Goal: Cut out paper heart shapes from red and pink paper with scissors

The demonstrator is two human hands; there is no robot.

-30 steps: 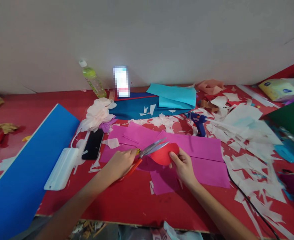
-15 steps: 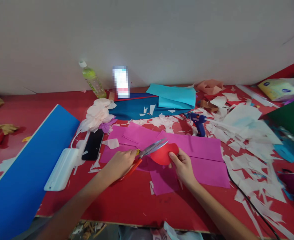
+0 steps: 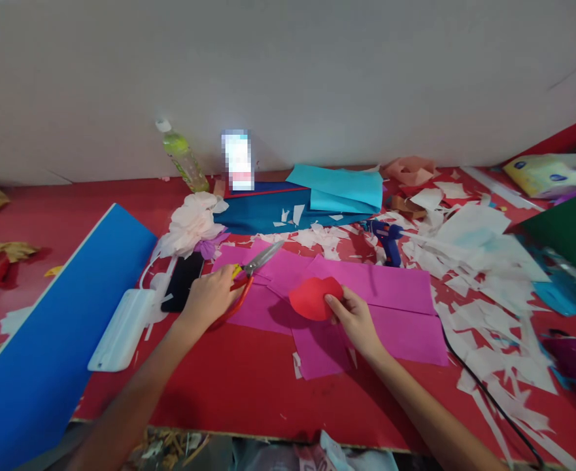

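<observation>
My left hand (image 3: 212,296) is closed round the handles of a pair of scissors (image 3: 262,258) with orange and yellow grips. Their metal blades look closed and point up and to the right, over the magenta sheets (image 3: 395,284). In my right hand (image 3: 355,315) a rounded red piece (image 3: 312,297), like paper or felt, is pinched between thumb and fingers. It is held above the magenta sheets, apart from the scissors. Part of its right edge is hidden by my fingers.
A blue glue gun (image 3: 388,239) sits behind the sheets, with white scraps (image 3: 478,261) to the right. A black phone (image 3: 182,281), a white power bank (image 3: 122,330) and a blue board (image 3: 67,307) lie left. A green bottle (image 3: 182,157) leans at the wall. A black cable (image 3: 484,386) crosses the right side.
My left hand has drawn the scissors left, away from the red piece, and the blades have closed. My right hand stays nearly in place, with the red piece turned slightly.
</observation>
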